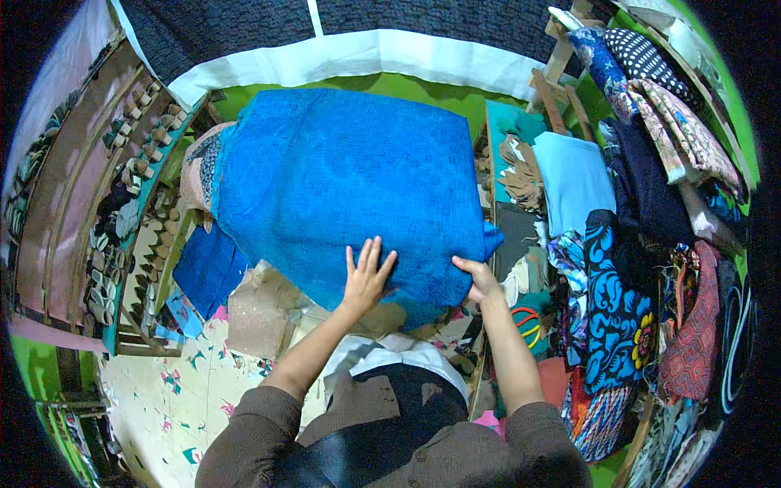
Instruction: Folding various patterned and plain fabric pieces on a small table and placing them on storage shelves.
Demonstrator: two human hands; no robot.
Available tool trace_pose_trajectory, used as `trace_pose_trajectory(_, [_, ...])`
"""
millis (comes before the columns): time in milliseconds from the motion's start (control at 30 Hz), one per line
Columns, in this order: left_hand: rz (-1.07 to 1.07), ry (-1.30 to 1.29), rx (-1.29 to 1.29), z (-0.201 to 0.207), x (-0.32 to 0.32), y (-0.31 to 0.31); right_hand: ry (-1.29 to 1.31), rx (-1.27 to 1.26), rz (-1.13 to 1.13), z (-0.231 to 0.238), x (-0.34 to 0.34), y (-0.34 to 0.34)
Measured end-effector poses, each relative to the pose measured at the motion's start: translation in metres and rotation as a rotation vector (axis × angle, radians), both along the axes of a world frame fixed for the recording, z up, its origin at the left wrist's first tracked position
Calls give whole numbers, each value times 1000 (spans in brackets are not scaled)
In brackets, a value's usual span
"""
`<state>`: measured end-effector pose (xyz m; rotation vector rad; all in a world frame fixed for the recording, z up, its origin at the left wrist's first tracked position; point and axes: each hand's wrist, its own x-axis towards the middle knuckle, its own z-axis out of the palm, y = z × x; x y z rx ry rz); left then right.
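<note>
A large piece of bright blue textured fabric (pixel 350 179) lies spread out in front of me, with folds along its right side. My left hand (pixel 370 276) rests flat on its near part, fingers spread and holding nothing. At the near right edge, my right hand (pixel 480 281) grips the fabric, thumb on top and fingers curled out of sight beneath. What supports the cloth is mostly hidden under it.
Wooden racks with rows of small shoe-shaped pieces (pixel 102 293) stand at the left. Stacked and draped fabrics, including a light blue cloth (pixel 573 179) and a floral one (pixel 610 317), line the right. A dark blue cloth piece (pixel 209 268) lies beside scraps on the patterned floor (pixel 179 407).
</note>
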<state>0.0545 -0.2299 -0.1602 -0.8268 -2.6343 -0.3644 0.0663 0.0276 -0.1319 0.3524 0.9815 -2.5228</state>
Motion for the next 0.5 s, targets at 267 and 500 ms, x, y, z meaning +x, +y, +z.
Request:
trace_pose_trajectory(267, [23, 308, 128, 68, -52, 2, 99, 40, -7, 80, -43, -12])
trace_pose_trajectory(500, [-11, 145, 147, 80, -46, 18, 68, -144, 19, 89, -55, -3])
